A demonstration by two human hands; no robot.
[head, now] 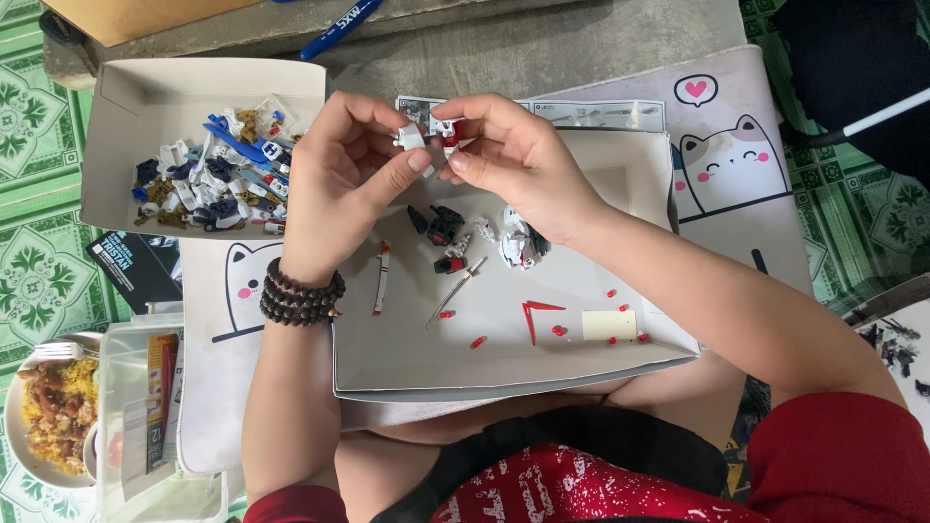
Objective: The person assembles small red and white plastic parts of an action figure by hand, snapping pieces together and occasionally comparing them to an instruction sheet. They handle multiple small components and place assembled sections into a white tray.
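Observation:
My left hand and my right hand meet above a shallow white box lid. Together they pinch a small white model part with a red bit, fingertips touching. A dark bead bracelet circles my left wrist. Below the hands, inside the lid, lie black, white and red model pieces, a red V-shaped piece, a thin white and red rod, small red bits and a cream rectangle.
A second white box at upper left holds several blue, white, black and tan parts. A folded instruction sheet lies behind the lid. A cat-print mat covers the table. A plate of yellow rice and a clear container sit lower left.

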